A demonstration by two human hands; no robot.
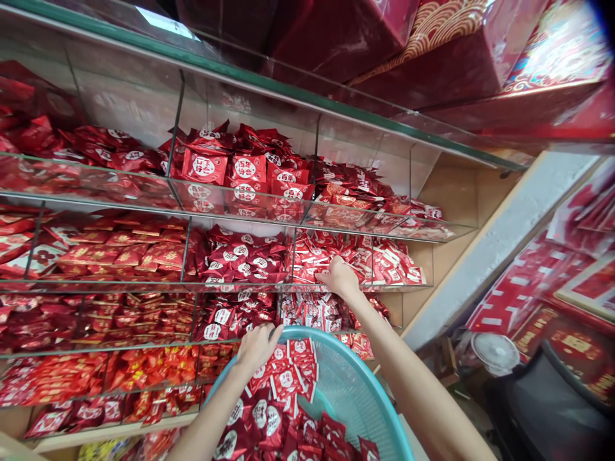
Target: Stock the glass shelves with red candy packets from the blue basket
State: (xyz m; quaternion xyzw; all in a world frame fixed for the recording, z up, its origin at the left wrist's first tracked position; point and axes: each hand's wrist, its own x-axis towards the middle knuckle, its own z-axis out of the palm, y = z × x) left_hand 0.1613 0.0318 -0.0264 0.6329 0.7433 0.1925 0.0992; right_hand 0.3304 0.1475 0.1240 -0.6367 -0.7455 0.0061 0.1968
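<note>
Beneath the left hand [259,349], whose fingers are clamping its rim, a turquoise plastic basket [358,384] is holding red-and-white packets [288,381] beside that grip and darker red packets [262,416] below. Above and right of it, the right hand [340,276] is reaching into a shelf compartment [307,287], similar packets [311,251] lying around its fingers; whether they are pinching any, I cannot tell.

looks like a shop tbh | got divided glass shelves [230,78] crammed with red packets [247,168] all around the right fingers [323,276] | plus big red boxes [432,73] above
</note>
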